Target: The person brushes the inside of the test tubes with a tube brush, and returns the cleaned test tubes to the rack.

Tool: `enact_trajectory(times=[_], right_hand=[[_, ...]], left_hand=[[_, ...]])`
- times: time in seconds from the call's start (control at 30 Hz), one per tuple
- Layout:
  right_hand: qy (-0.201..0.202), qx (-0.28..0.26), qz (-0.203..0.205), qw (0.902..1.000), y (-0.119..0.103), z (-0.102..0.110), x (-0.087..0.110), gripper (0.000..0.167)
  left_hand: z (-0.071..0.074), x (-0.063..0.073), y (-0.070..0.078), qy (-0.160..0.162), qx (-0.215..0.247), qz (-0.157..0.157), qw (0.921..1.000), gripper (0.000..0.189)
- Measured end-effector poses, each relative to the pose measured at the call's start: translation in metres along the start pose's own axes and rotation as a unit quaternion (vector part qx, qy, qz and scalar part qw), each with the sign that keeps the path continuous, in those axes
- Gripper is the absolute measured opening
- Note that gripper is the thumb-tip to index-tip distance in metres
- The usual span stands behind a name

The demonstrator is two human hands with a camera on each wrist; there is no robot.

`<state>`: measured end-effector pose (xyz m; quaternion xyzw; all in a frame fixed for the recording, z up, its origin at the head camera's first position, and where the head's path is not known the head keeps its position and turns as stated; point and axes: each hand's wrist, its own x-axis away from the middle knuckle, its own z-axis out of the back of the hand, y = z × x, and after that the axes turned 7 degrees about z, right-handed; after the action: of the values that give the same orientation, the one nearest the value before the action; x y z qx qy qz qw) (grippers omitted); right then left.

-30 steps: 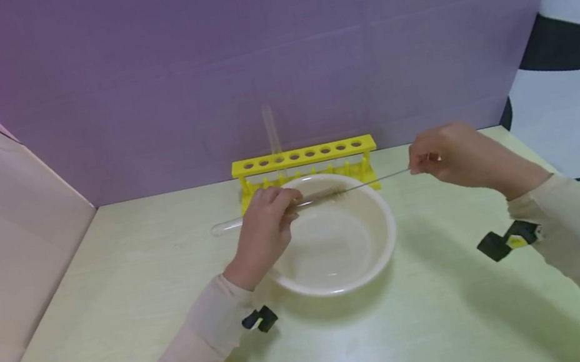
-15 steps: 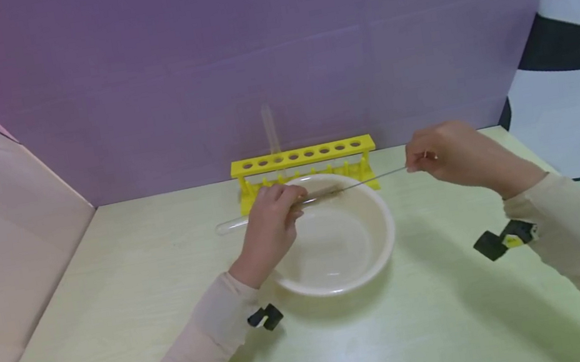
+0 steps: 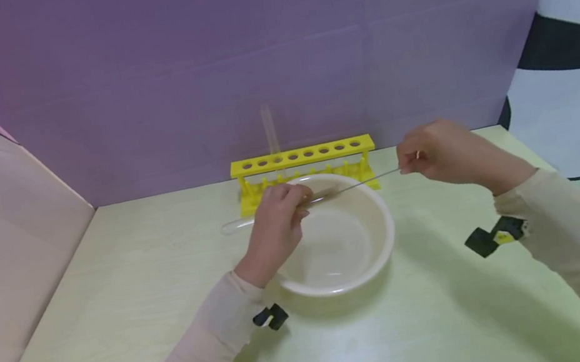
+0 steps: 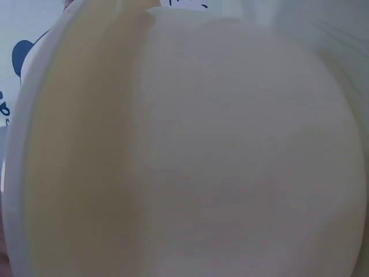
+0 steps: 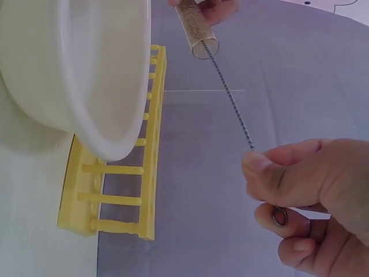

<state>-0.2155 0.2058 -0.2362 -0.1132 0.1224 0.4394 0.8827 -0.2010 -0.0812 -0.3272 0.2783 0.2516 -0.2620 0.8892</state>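
My left hand [image 3: 278,224] grips a clear glass test tube [image 3: 238,224] held nearly level over the back of a white basin [image 3: 337,289]. The tube's mouth faces right. In the right wrist view, the bristles of a test tube brush [image 5: 197,26] sit inside the tube [image 5: 205,49]. A twisted wire handle comes out of the mouth. My right hand [image 3: 445,156], to the right of the basin, pinches that handle between thumb and fingers, near the small loop at its end [image 5: 279,216]. The left wrist view shows the basin [image 4: 230,144] but not the left fingers.
A yellow test tube rack [image 3: 302,155] stands behind the basin, against the purple backdrop [image 3: 183,84]. One clear test tube [image 3: 270,130] stands upright in it. The pale table [image 3: 168,276] lies under everything, with printed cloth panels at both sides.
My right hand has moved slightly left, and the brush sits a little deeper in the tube. My left hand and the tube have shifted slightly right.
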Motion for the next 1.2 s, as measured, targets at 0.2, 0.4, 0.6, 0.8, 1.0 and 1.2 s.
enact_trajectory(times=[0.2, 0.4, 0.6, 0.8, 1.0, 1.2], right_hand=[[-0.001, -0.003, 0.009, 1.0000, -0.003, -0.001, -0.003, 0.030], [-0.009, -0.007, 0.011, 0.9999, -0.005, -0.001, -0.006, 0.029], [-0.016, -0.012, 0.006, 0.9998, -0.006, -0.003, -0.009, 0.028], [-0.025, -0.035, -0.010, 0.9990, -0.008, -0.003, -0.012, 0.027], [-0.040, -0.050, -0.025, 0.9976, -0.009, -0.003, -0.014, 0.028], [-0.045, -0.065, -0.028, 0.9965, -0.011, -0.005, -0.017, 0.027]], left_hand=[[-0.002, -0.002, 0.003, 0.003, 0.003, -0.005, 1.0000, 0.028], [-0.003, -0.003, 0.007, 0.002, 0.006, -0.008, 0.9999, 0.027], [-0.003, -0.004, 0.009, 0.005, 0.000, -0.014, 0.9999, 0.027], [-0.004, -0.005, 0.013, 0.005, -0.005, -0.021, 0.9998, 0.027], [-0.006, -0.005, 0.014, 0.012, -0.009, -0.032, 0.9994, 0.028], [-0.007, -0.005, 0.016, 0.018, -0.017, -0.039, 0.9989, 0.029]])
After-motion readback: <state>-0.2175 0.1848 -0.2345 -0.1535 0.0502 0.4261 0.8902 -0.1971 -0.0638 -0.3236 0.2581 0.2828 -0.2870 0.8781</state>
